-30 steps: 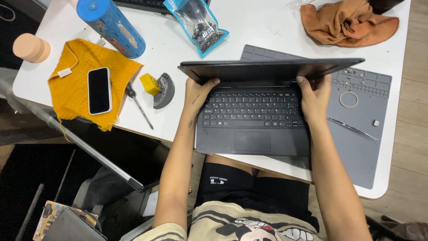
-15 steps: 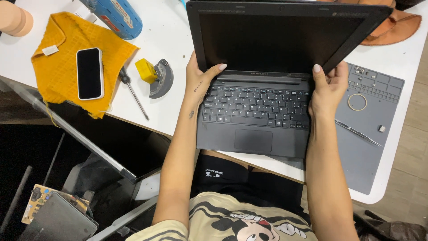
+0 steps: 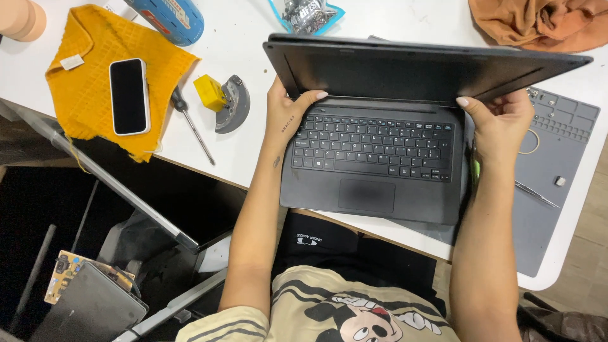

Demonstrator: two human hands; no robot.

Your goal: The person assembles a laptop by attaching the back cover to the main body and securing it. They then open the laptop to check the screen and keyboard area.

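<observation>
Fingers of my left hand point(image 3: 288, 117) curl round the left corner of the dark laptop point(image 3: 380, 152), thumb laid across the strip above the keys and the rest hidden behind the screen, so the grip is closed on the lid. Over on the right, my right hand point(image 3: 500, 123) clamps the lid's other corner the same way, thumb on the inner face. I see the lid tipped well forward over the keyboard, part-way between open and shut. Its base sits at the near edge of the white counter point(image 3: 247, 155), resting partly on a grey work mat point(image 3: 551, 190) that runs out to the right.

On the mat's far right I can make out shallow moulded compartments; what they hold is too small to tell, though a thin ring lies just beside my right hand. Left of the laptop lie a yellow block against a grey curved part point(image 3: 223, 101), then a screwdriver point(image 3: 190, 123). Further left, a phone point(image 3: 129, 96) rests face up on a yellow cloth point(image 3: 82, 88). At the far edge a blue packet point(image 3: 307, 14) holds silvery pieces, with a blue cylinder point(image 3: 171, 18) to its left and a crumpled orange cloth point(image 3: 538, 22) at far right.
</observation>
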